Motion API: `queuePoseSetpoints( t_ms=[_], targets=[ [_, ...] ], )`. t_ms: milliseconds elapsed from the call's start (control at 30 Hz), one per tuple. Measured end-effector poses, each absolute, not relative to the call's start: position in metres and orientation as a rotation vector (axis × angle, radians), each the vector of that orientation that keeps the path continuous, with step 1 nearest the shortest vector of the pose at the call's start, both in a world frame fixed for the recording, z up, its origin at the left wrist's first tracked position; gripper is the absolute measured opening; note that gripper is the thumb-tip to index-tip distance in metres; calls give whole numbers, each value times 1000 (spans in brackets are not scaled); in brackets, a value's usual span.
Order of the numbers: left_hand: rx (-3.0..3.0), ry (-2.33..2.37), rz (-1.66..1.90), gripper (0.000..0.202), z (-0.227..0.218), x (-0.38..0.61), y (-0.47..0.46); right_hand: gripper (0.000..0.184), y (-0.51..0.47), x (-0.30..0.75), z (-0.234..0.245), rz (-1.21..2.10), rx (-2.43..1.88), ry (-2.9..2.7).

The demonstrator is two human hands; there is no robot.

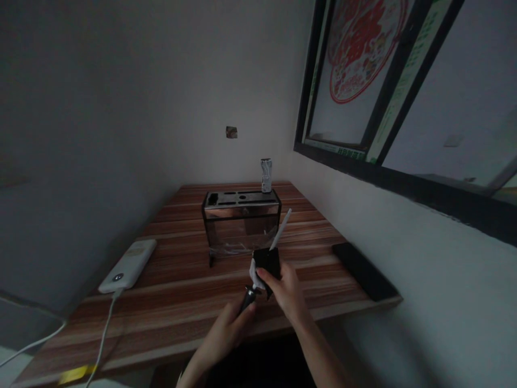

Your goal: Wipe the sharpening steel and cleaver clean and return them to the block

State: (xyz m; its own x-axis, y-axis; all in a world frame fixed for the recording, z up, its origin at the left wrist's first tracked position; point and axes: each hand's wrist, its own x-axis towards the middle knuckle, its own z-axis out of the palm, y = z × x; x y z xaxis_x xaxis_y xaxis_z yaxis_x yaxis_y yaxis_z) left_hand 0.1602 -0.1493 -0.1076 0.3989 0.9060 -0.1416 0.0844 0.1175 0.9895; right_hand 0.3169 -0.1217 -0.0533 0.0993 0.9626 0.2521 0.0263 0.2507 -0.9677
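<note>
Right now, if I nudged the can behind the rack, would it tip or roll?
The can stands upright and looks narrow for its height, so a push near its top would probably tip it. On its side, the round body would likely roll across the flat table. Full or empty cannot be told.

A rack (241, 215) stands mid-table (181, 302), with a can (266, 175) just behind its right end, near the back wall. Left of the rack lies a power bank (129, 265); its cable (104, 334) runs forward off the front edge. A flat slab (363, 269), perhaps a phone, lies at the right edge against the side wall, below the window (404, 97). Before the rack, the left hand (226, 328) is nearer the front edge and the right hand (285, 291) is beyond it. Between them is a knife (281, 229) in a cloth (267, 261), tip toward the rack.
</note>
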Motion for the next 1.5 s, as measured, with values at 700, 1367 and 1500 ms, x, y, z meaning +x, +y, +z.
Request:
queuePoseSetpoints(
  t_ms=[700, 1367, 1500],
  targets=[
    [1557, 1121, 709, 54, -96, 159, -152, 31, -125, 332, -55, 996, -1039, -1142],
    [1691, 1182, 610, 48, -97, 153, -153, 30, -86, 397, -6, 754, -830, -930],
    [1688, 1183, 601, 48, -95, 152, -153, 31, -86, 392, -1, 745, -799, -864]
  ],
)
